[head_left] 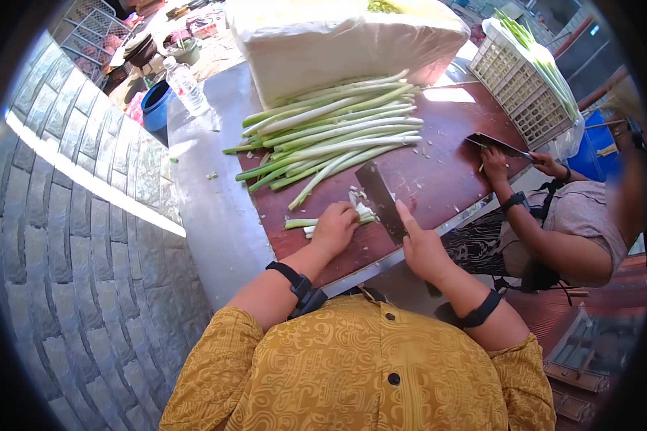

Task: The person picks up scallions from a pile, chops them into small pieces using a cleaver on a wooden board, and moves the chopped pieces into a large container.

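My right hand (pixel 425 253) grips a cleaver (pixel 381 202), its index finger laid along the blade's top. The blade stands just right of the cut end of a short bunch of green onions (pixel 298 224). Over that bunch my left hand (pixel 335 228) is closed, fingers curled, pressing it on the red-brown board (pixel 323 270). Small chopped bits (pixel 357 195) lie between the hand and the blade. Beyond my hands, a pile of long green onions (pixel 338 129) stretches across the board.
Across on the right, a co-worker's hand (pixel 494 165) holds onion pieces by another cleaver (pixel 497 145). A plastic crate (pixel 528 93) of green onions and a white-wrapped box (pixel 338 54) stand behind. A water bottle (pixel 185 87) is at the left, near a brick wall (pixel 79 215).
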`<state>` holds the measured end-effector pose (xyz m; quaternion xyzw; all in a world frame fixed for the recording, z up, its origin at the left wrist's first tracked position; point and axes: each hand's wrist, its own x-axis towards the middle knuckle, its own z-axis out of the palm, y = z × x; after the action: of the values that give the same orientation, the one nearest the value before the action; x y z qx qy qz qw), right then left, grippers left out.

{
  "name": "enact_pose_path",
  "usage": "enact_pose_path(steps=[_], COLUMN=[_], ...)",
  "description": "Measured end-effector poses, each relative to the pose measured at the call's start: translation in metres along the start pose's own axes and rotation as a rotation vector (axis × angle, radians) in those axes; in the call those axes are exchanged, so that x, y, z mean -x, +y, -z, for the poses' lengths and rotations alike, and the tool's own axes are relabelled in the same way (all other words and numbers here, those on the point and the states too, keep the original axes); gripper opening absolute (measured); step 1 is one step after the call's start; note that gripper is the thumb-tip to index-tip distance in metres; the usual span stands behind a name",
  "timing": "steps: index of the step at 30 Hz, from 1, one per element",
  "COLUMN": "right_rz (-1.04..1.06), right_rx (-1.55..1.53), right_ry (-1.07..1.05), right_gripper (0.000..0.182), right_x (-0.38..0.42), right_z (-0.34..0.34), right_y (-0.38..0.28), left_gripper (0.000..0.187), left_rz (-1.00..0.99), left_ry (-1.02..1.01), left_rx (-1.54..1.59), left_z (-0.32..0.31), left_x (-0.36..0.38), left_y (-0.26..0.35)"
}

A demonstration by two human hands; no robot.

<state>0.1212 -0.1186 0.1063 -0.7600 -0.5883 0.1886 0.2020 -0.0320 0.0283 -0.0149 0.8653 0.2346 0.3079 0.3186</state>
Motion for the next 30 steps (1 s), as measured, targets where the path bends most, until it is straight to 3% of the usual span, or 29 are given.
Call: enact_pose_path(steps=[7,10,13,16,22,30], right_rz=[-0.063,-0.101,-0.119,-0.11,-0.081,-0.129], right_rx=[0.107,0.045,-0.026,-0.065,-0.059,0.159], right_ry=[-0.157,-0.075,-0.037,-0.012,-0.024,-0.212], right_gripper=[0.069,0.07,0.071,0.072,0.071,0.073], right_x=[0.011,0.015,0.018,0.02,0.023,0.02], right_z=[-0.006,-0.008,0.0,0.003,0.004,0.002], right_y=[-0.007,-0.003,-0.002,0.001,-0.005,-0.019], left_gripper=[0.044,0.06,0.067,0.07,0.051,0.029], left_rz=[0.06,0.208,0.033,0.136,0.24,0.018], left_ry=[0.008,-0.106,-0.191,-0.388,-0.279,-0.033], left_rx=[0.019,0.081,-0.1,-0.096,-0.154,-0.117], left_z=[0.004,0.008,0.011,0.02,0.03,0.007], left_x=[-0.007,-0.017,-0.031,-0.041,-0.031,-0.002], left_y=[-0.003,-0.007,-0.009,0.0,0.015,0.005])
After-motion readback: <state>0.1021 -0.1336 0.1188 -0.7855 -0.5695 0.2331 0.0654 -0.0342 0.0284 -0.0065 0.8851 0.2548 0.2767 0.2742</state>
